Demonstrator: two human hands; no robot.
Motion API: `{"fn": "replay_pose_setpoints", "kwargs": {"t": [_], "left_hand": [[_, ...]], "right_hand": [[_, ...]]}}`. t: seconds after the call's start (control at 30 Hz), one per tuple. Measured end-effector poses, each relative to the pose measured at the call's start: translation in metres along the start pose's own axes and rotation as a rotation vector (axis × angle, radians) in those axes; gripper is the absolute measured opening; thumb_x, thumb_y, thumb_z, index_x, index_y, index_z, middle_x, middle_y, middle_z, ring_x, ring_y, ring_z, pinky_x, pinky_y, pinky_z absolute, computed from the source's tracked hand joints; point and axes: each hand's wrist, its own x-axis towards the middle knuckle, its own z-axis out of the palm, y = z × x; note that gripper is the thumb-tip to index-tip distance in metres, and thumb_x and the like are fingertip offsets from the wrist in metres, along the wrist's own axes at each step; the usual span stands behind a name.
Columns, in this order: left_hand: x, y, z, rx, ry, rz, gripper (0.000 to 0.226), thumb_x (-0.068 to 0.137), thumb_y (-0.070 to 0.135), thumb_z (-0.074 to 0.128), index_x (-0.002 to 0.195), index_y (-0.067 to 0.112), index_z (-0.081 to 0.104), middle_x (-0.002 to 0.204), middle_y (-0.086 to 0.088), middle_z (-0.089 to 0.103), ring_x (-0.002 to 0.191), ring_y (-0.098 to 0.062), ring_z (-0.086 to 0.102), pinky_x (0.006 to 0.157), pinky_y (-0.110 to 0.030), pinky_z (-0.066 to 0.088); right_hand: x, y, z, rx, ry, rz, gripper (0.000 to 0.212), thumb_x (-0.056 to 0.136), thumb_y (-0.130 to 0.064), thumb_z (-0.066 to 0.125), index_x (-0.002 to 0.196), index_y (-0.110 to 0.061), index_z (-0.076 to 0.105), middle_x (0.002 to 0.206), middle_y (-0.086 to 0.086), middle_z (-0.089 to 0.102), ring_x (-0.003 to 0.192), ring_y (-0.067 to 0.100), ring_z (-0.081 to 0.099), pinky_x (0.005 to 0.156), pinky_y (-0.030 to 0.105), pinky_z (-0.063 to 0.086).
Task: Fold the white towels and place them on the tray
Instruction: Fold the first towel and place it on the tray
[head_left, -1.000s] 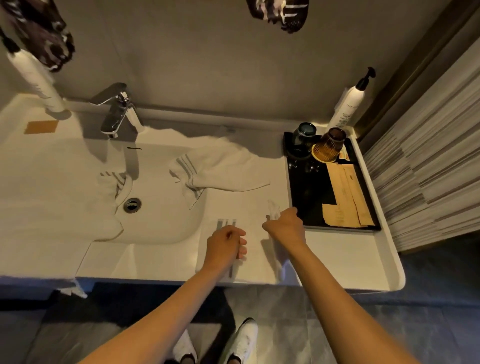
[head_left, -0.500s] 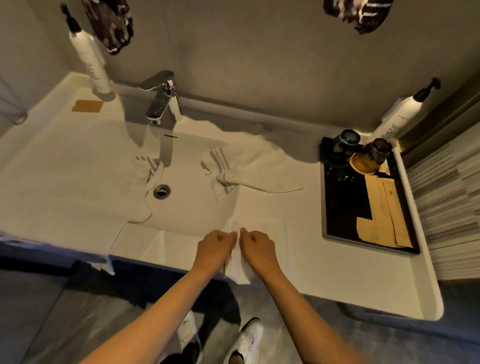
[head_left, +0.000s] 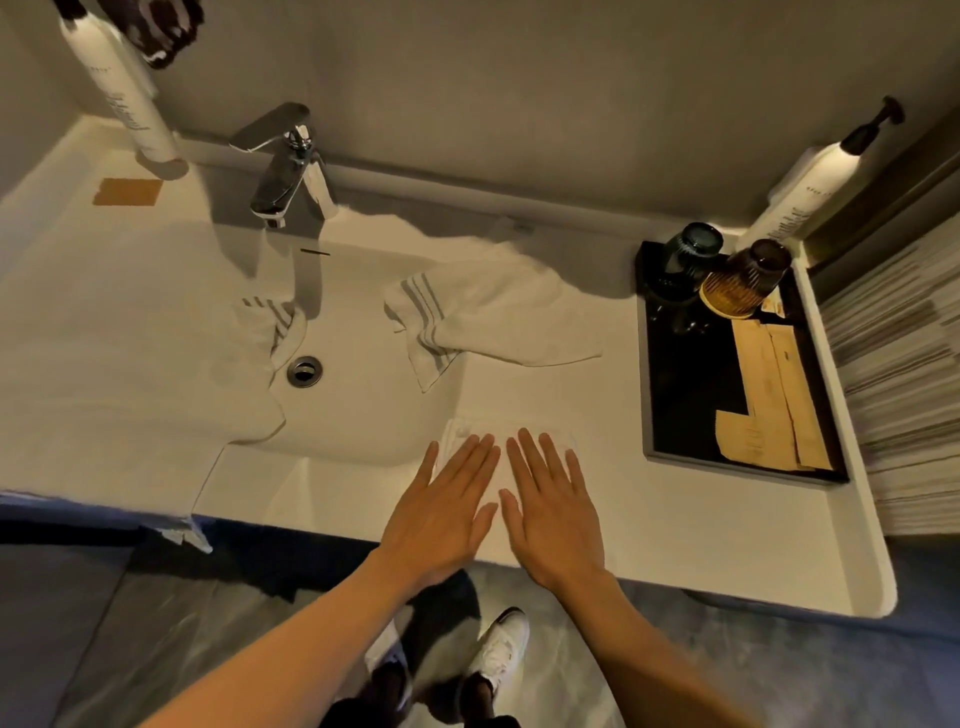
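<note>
The person is pressing both hands flat on a folded towel (head_left: 511, 441) lying on the counter (head_left: 675, 519) at the front edge, at about 6 o'clock from the basin (head_left: 363, 395). The left hand (head_left: 441, 506) is lying spread wide, fingers straight and pointing toward 12 o'clock, holding nothing; the right hand (head_left: 553, 506) is lying just beside it in the same way, thumbs nearly touching. A second towel (head_left: 498, 317), loose and striped, is sprawling over the basin's rim at 1 o'clock from the hands. A third towel (head_left: 130, 384) is draping across the counter at 9 o'clock, one striped corner hanging into the basin near the drain (head_left: 304, 370). The black tray (head_left: 691, 395) is sitting at 3 o'clock, well apart from the hands, carrying two upturned glasses (head_left: 737, 283) and tan paper packets (head_left: 774, 395). The tap (head_left: 288, 174) is standing at 11 o'clock.
</note>
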Motion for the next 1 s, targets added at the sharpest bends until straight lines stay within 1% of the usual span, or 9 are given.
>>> {"fn": "replay_pose_setpoints", "kwargs": {"t": [0.3,0.43,0.5,0.57,0.67,0.73,0.87,0.93,1.0], "left_hand": [[0.000,0.000,-0.007,0.013,-0.077,0.019,0.068,0.103,0.054,0.016,0.157,0.015,0.004,0.164,-0.001,-0.004,0.151,-0.014,-0.006,0.120,-0.049,0.002],[-0.013,-0.005,-0.021,0.058,-0.111,0.216,0.087,0.091,0.069,0.035,0.156,0.015,0.014,0.163,-0.008,0.005,0.151,-0.022,-0.001,0.119,-0.049,0.003],[-0.020,-0.009,-0.020,0.154,-0.138,0.309,0.095,0.081,0.061,0.056,0.155,0.014,0.019,0.162,-0.012,0.011,0.150,-0.024,0.008,0.121,-0.052,0.009],[-0.023,-0.010,-0.013,0.172,-0.131,0.298,0.101,0.074,0.043,0.074,0.155,0.016,0.020,0.161,-0.010,0.017,0.148,-0.024,0.016,0.120,-0.050,0.017],[-0.029,-0.009,-0.008,0.091,-0.086,0.259,0.103,0.068,0.021,0.083,0.154,0.019,0.026,0.160,-0.005,0.026,0.147,-0.022,0.025,0.118,-0.048,0.019],[-0.032,-0.010,-0.011,0.080,-0.043,0.308,0.097,0.060,0.014,0.087,0.147,0.017,0.042,0.154,-0.006,0.039,0.142,-0.023,0.037,0.115,-0.050,0.028],[-0.040,-0.024,-0.019,-0.041,0.038,0.376,0.072,0.060,0.010,0.089,0.126,0.015,0.061,0.138,-0.006,0.059,0.126,-0.023,0.057,0.103,-0.050,0.043],[-0.042,-0.029,-0.029,-0.180,0.020,0.273,0.055,0.077,0.021,0.079,0.129,0.021,0.059,0.134,-0.003,0.062,0.120,-0.023,0.061,0.098,-0.041,0.050],[-0.037,-0.027,-0.043,-0.320,-0.066,0.103,0.042,0.089,0.043,0.056,0.129,0.032,0.054,0.127,0.003,0.065,0.111,-0.019,0.063,0.093,-0.033,0.052]], "right_hand": [[0.001,0.000,-0.003,0.002,-0.067,-0.029,0.059,0.103,-0.043,0.026,0.156,-0.017,0.019,0.163,0.004,0.011,0.152,0.022,0.008,0.121,0.047,0.008],[-0.012,0.005,-0.025,0.007,-0.083,-0.177,0.062,0.103,-0.049,0.026,0.152,-0.012,0.029,0.161,0.011,0.020,0.150,0.026,0.017,0.120,0.049,0.009],[-0.027,0.010,-0.032,-0.026,-0.110,-0.280,0.074,0.097,-0.062,0.030,0.151,-0.011,0.033,0.160,0.011,0.025,0.150,0.025,0.019,0.120,0.052,0.011],[-0.038,0.017,-0.029,-0.103,-0.182,-0.354,0.087,0.089,-0.067,0.041,0.153,-0.009,0.026,0.161,0.014,0.020,0.150,0.028,0.016,0.120,0.056,0.011],[-0.046,0.019,-0.015,-0.227,-0.196,-0.372,0.097,0.075,-0.040,0.070,0.153,-0.006,0.023,0.160,0.019,0.021,0.149,0.033,0.020,0.119,0.059,0.015],[-0.049,0.018,-0.010,-0.219,-0.176,-0.390,0.102,0.063,-0.025,0.081,0.150,-0.006,0.031,0.156,0.019,0.032,0.144,0.033,0.031,0.116,0.057,0.023],[-0.053,0.036,-0.016,-0.122,-0.126,-0.513,0.098,0.054,-0.021,0.087,0.141,-0.008,0.045,0.148,0.015,0.047,0.135,0.029,0.047,0.114,0.047,0.032],[-0.055,0.051,-0.017,-0.008,-0.049,-0.523,0.081,0.060,-0.018,0.084,0.134,-0.009,0.051,0.142,0.013,0.053,0.129,0.028,0.053,0.112,0.043,0.035],[-0.056,0.058,-0.017,0.157,-0.025,-0.432,0.062,0.079,-0.022,0.073,0.136,-0.013,0.052,0.142,0.009,0.055,0.128,0.026,0.055,0.107,0.042,0.044]]}}
